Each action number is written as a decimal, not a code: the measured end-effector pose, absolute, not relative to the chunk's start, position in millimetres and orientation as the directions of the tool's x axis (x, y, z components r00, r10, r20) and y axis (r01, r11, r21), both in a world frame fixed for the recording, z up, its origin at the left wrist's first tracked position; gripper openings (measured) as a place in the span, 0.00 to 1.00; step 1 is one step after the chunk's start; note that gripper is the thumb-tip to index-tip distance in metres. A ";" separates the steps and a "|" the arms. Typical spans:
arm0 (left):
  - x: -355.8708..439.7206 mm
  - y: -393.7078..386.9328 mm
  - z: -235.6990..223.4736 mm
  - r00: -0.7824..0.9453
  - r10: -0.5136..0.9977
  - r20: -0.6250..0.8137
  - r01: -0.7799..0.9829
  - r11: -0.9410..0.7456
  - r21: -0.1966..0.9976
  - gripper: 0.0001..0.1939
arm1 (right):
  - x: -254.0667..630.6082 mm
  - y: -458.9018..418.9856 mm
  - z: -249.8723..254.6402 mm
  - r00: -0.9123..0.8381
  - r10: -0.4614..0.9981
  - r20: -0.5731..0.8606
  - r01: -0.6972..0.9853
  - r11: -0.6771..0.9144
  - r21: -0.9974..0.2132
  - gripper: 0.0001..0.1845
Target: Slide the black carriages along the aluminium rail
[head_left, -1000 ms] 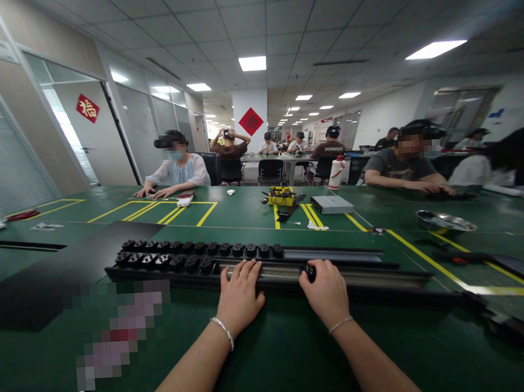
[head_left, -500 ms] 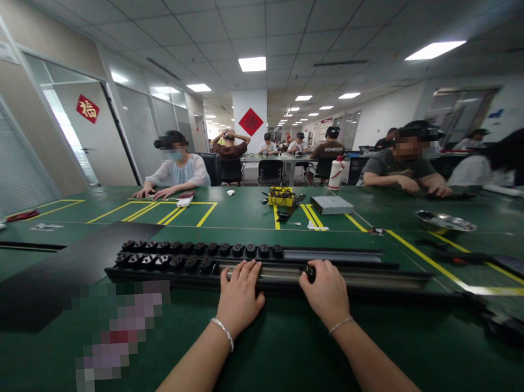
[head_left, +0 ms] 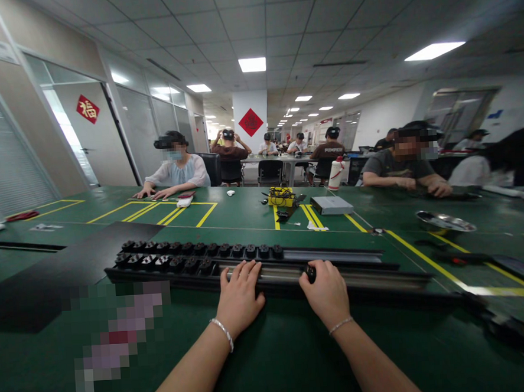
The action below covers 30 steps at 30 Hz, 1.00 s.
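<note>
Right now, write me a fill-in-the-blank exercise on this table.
The right grip holds a small piece coloured ____.
The left grip is at the rail, palm facing ____.
The tape marking the green table is ____.
The metal bowl stands on the wearer's ____ side.
Missing words: black; down; yellow; right.

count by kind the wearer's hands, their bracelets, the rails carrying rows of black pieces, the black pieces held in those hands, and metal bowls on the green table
Hands: 2 (left hand, right hand)
Bracelets: 2 (left bracelet, right bracelet)
Rails: 2 (front rail, rear rail)
Held black piece: 1
Metal bowl: 1
Total: 8
</note>
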<state>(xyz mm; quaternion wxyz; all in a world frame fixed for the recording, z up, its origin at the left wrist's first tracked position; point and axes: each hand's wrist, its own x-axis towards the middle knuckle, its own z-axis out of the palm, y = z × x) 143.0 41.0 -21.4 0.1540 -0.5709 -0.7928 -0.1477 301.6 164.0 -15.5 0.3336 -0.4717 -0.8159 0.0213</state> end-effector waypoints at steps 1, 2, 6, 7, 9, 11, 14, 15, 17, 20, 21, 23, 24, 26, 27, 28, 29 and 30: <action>142.8 41.0 -21.6 -0.298 0.859 0.416 0.952 0.300 0.063 0.29 | 301.5 163.8 -15.6 -0.331 0.785 0.524 0.756 0.553 -0.350 0.10; 142.8 40.9 -21.9 -0.295 0.858 0.420 0.953 0.294 0.068 0.29 | 301.4 163.6 -15.6 -0.330 0.785 0.524 0.756 0.552 -0.351 0.10; 143.1 40.9 -22.2 -0.296 0.850 0.435 0.954 0.287 0.089 0.29 | 300.9 163.1 -15.8 -0.326 0.781 0.533 0.756 0.554 -0.349 0.09; 143.4 40.9 -22.0 -0.300 0.850 0.433 0.953 0.290 0.092 0.29 | 300.9 163.1 -15.9 -0.324 0.779 0.536 0.756 0.554 -0.348 0.09; 143.8 40.9 -21.3 -0.306 0.853 0.423 0.951 0.295 0.094 0.29 | 301.0 163.3 -16.0 -0.324 0.780 0.536 0.757 0.553 -0.347 0.09; 144.1 40.9 -20.7 -0.310 0.858 0.410 0.950 0.301 0.088 0.30 | 301.2 163.5 -15.8 -0.326 0.783 0.529 0.759 0.550 -0.348 0.09; 143.9 40.9 -20.8 -0.309 0.861 0.405 0.949 0.305 0.075 0.30 | 301.5 163.1 -14.9 -0.331 0.791 0.515 0.762 0.546 -0.349 0.09; 143.8 40.9 -21.2 -0.306 0.859 0.409 0.950 0.304 0.073 0.30 | 301.5 162.9 -14.5 -0.332 0.793 0.512 0.762 0.545 -0.350 0.09; 143.4 41.0 -22.0 -0.301 0.856 0.420 0.951 0.299 0.074 0.29 | 301.5 162.3 -13.7 -0.330 0.794 0.510 0.764 0.542 -0.350 0.09; 142.8 41.1 -23.0 -0.298 0.853 0.428 0.953 0.289 0.087 0.29 | 301.6 161.9 -12.8 -0.325 0.797 0.509 0.769 0.536 -0.348 0.09; 142.6 41.1 -23.1 -0.298 0.853 0.429 0.954 0.286 0.092 0.29 | 301.7 161.9 -12.6 -0.324 0.799 0.507 0.771 0.534 -0.348 0.09; 142.4 41.0 -23.1 -0.297 0.853 0.429 0.954 0.282 0.099 0.29 | 301.9 162.4 -12.5 -0.326 0.803 0.499 0.771 0.532 -0.351 0.09; 142.3 41.0 -23.1 -0.296 0.853 0.429 0.954 0.281 0.100 0.29 | 302.0 162.6 -12.6 -0.327 0.804 0.496 0.771 0.531 -0.351 0.09; 142.2 40.9 -23.1 -0.296 0.854 0.429 0.955 0.279 0.102 0.29 | 302.2 163.1 -12.9 -0.328 0.804 0.495 0.772 0.530 -0.350 0.09; 142.3 40.9 -23.1 -0.295 0.854 0.429 0.955 0.278 0.102 0.29 | 302.2 163.3 -13.2 -0.327 0.804 0.497 0.773 0.530 -0.348 0.09; 142.4 41.0 -23.2 -0.294 0.854 0.429 0.955 0.277 0.102 0.29 | 302.3 163.4 -13.4 -0.326 0.802 0.500 0.773 0.531 -0.347 0.09; 142.4 41.0 -23.3 -0.294 0.854 0.429 0.955 0.278 0.101 0.29 | 302.3 163.5 -13.6 -0.325 0.801 0.502 0.773 0.531 -0.347 0.09; 142.5 41.0 -23.4 -0.294 0.854 0.429 0.955 0.279 0.100 0.29 | 302.2 163.6 -13.8 -0.326 0.799 0.505 0.771 0.534 -0.347 0.08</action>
